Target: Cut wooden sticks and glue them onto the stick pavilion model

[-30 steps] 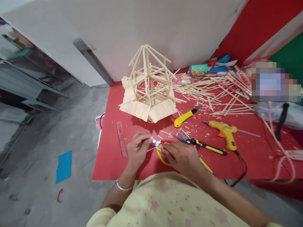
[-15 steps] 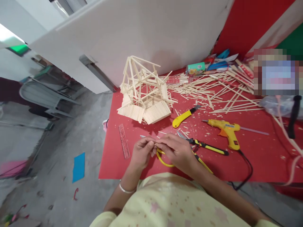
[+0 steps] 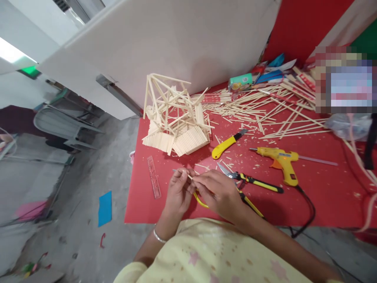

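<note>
A short wooden stick (image 3: 190,177) is pinched between the fingertips of my left hand (image 3: 179,192) and my right hand (image 3: 219,193), both closed. Partly hidden beneath my hands is a tool with a yellow loop handle (image 3: 200,200), its pointed tip showing at the left. Pruning shears (image 3: 259,183) with black and yellow handles lie just right of my right hand. Beyond my hands stands a model built of wooden sticks (image 3: 179,118), with slatted panels at its base and an open frame on top. A yellow utility knife (image 3: 225,147) rests to its right.
A yellow glue gun (image 3: 281,161) with a cord lies at the right of the red table (image 3: 330,196). Loose sticks (image 3: 265,106) are heaped at the back. At the left are a clear ruler (image 3: 154,177) and the table edge. A white panel (image 3: 191,43) rises behind.
My left fingers have shifted, and the short stick between my hands shows more clearly. The view has turned slightly; the model stands a little further left in it.
</note>
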Motion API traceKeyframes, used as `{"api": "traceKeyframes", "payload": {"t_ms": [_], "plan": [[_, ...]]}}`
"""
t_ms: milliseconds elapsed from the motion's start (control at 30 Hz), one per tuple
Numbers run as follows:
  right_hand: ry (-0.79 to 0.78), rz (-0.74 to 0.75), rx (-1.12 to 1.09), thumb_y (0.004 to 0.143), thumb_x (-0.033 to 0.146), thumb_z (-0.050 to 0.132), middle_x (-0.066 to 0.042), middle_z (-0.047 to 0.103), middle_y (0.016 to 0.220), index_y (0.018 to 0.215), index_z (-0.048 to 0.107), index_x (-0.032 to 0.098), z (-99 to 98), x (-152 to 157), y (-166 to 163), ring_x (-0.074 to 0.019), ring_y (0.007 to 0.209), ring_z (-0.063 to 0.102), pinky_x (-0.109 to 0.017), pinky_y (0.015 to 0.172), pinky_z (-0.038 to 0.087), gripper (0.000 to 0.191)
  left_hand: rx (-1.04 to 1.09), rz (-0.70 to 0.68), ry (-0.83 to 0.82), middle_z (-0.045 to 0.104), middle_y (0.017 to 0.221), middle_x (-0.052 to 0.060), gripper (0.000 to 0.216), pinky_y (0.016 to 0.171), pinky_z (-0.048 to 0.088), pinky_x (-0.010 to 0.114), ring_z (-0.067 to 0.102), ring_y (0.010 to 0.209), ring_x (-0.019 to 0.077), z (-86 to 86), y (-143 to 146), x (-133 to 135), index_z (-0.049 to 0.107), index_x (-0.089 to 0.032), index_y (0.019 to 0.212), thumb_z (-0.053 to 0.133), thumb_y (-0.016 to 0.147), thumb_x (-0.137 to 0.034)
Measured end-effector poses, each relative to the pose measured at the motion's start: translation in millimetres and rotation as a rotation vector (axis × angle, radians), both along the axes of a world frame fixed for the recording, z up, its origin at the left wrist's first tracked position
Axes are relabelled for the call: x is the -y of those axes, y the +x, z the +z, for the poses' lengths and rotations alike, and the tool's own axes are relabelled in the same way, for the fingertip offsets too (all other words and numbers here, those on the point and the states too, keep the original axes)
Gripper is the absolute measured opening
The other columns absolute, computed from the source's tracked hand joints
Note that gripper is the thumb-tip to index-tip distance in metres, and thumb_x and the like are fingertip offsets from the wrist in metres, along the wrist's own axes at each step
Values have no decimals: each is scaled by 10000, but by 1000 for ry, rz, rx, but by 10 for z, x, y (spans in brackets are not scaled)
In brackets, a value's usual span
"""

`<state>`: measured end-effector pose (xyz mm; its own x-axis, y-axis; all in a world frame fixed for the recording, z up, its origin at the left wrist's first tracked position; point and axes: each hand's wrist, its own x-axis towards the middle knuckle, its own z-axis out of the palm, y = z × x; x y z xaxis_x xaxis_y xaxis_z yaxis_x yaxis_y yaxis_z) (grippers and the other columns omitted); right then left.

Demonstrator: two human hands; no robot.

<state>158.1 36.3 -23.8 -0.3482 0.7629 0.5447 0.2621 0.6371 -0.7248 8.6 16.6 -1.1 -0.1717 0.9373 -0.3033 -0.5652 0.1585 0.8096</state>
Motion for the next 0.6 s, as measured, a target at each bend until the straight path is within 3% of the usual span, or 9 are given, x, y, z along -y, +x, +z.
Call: {"api": "traceKeyframes", "payload": {"t_ms": [267,467,600], "plan": [[-17,-21,96,947,160,573,-48,730,937,1047,666,203,48,-24,-7,-178,897,662,-331,854,524,143,-96,44,39,680,764,12,157,491,451,177,603,583,87,-42,-181,-11,684,-180,893,784,821,-277],[-35,-30,200,963,182,557,-54,738,957,1073,678,202,-4,-3,43,-174,907,670,-313,859,521,165,-37,62,5,669,739,0,225,462,425,168,576,535,78,-65,-253,-81,677,-194,1001,767,797,-219],[-44,-7,380,968,181,536,-64,744,1000,1109,686,215,-108,54,30,-188,948,679,-322,873,517,209,44,51,17,571,657,-34,173,374,293,152,473,450,51,-55,-286,-121,609,-181,823,757,792,-266]]}}
